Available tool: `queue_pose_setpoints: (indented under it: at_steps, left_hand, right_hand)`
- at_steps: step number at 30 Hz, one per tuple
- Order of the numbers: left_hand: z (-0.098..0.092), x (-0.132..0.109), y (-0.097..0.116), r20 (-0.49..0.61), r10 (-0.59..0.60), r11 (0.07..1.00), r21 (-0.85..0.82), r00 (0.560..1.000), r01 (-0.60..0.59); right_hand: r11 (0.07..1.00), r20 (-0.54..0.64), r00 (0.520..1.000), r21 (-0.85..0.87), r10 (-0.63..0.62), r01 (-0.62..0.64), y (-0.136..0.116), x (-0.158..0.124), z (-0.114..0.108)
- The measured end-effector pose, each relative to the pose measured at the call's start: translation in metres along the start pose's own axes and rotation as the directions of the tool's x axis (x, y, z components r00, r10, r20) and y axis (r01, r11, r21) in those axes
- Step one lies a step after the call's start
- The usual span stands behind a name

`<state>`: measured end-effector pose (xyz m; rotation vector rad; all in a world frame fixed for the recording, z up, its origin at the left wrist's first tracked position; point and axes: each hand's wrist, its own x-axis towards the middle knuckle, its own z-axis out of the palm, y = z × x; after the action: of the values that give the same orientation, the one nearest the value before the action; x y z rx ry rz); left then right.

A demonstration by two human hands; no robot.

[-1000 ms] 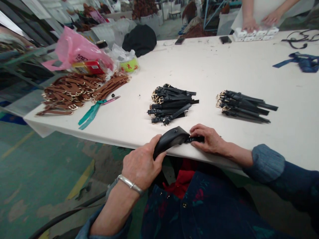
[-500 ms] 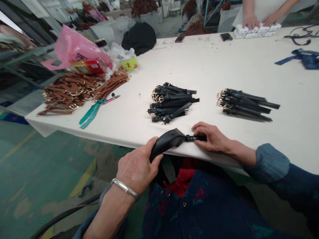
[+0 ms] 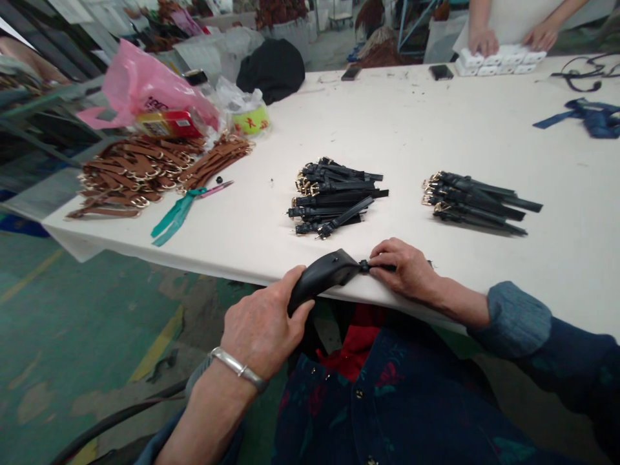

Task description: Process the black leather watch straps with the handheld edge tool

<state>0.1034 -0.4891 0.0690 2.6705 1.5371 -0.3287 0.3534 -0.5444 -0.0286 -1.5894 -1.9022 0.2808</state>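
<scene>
My left hand [image 3: 264, 323] is closed around a curved, smooth black leather-like piece [image 3: 322, 278], wide at its far end, with a small stud on it. At that end, over the table's front edge, a short black strap [image 3: 364, 265] meets it. My right hand [image 3: 404, 268] pinches this strap between thumb and fingers, hiding most of its length. Just beyond my hands lies a pile of black buckle straps [image 3: 334, 194] with gold-coloured buckles. A smaller bundle of black straps [image 3: 479, 200] is farther right.
Brown buckle straps [image 3: 140, 171] are heaped at the left, beside scissors [image 3: 186, 206] with teal-wrapped handles. Behind them sit a pink plastic bag [image 3: 150, 90] and a black cap-like item [image 3: 271, 71]. Across the white table [image 3: 411, 129], another person's hands [image 3: 484, 42] touch white blocks [image 3: 498, 61].
My right hand has slid slightly left along the strap, closer to the curved black piece, covering more of the strap. My left hand keeps its grip.
</scene>
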Motion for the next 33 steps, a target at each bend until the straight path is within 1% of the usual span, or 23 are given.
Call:
queue_pose_setpoints:
  at_steps: [4, 6, 9, 11, 13, 16, 21, 25, 28, 33]
  left_hand:
    - [-0.003, -0.002, 0.000, 0.024, -0.018, 1.000, -0.003, 1.000, 0.018]
    - [-0.003, -0.001, 0.000, 0.035, -0.025, 1.000, 0.001, 0.999, 0.025]
    - [-0.001, 0.001, 0.000, 0.039, -0.011, 1.000, 0.003, 0.999, 0.011]
    - [0.000, 0.002, -0.001, 0.031, 0.000, 1.000, 0.003, 1.000, 0.000]
    - [0.001, 0.003, -0.002, 0.028, -0.002, 1.000, 0.001, 1.000, 0.002]
    - [0.000, 0.003, -0.004, 0.040, -0.020, 1.000, -0.013, 0.999, 0.021]
    - [-0.003, 0.000, -0.012, 0.097, -0.019, 0.999, -0.036, 0.995, 0.022]
    - [-0.004, -0.003, -0.015, 0.094, -0.017, 1.000, -0.013, 0.995, 0.018]
    - [-0.005, -0.002, -0.012, 0.070, 0.002, 1.000, 0.008, 0.998, -0.002]
    - [-0.010, 0.004, -0.002, 0.017, 0.051, 0.998, 0.047, 0.999, -0.052]
  right_hand:
    - [0.997, 0.082, 0.994, 0.012, 0.077, -0.078, -0.004, 0.006, -0.003]
    - [0.995, 0.134, 0.987, 0.020, 0.093, -0.096, -0.007, 0.009, -0.005]
    - [0.996, 0.202, 0.976, -0.007, 0.085, -0.085, -0.012, 0.013, -0.009]
    - [0.998, 0.224, 0.972, -0.018, 0.070, -0.068, -0.013, 0.014, -0.010]
    - [0.998, 0.218, 0.974, -0.004, 0.065, -0.066, -0.013, 0.014, -0.009]
    - [0.998, 0.177, 0.982, -0.004, 0.067, -0.067, -0.008, 0.015, -0.004]
    - [0.993, 0.120, 0.992, -0.117, 0.034, -0.020, -0.002, 0.017, 0.006]
    - [0.980, 0.079, 0.997, -0.200, 0.017, -0.001, -0.003, 0.019, 0.011]
    - [0.982, 0.087, 0.996, -0.189, 0.030, -0.013, -0.004, 0.020, 0.013]
    - [0.981, 0.128, 0.984, -0.166, 0.122, -0.100, -0.004, 0.022, 0.011]
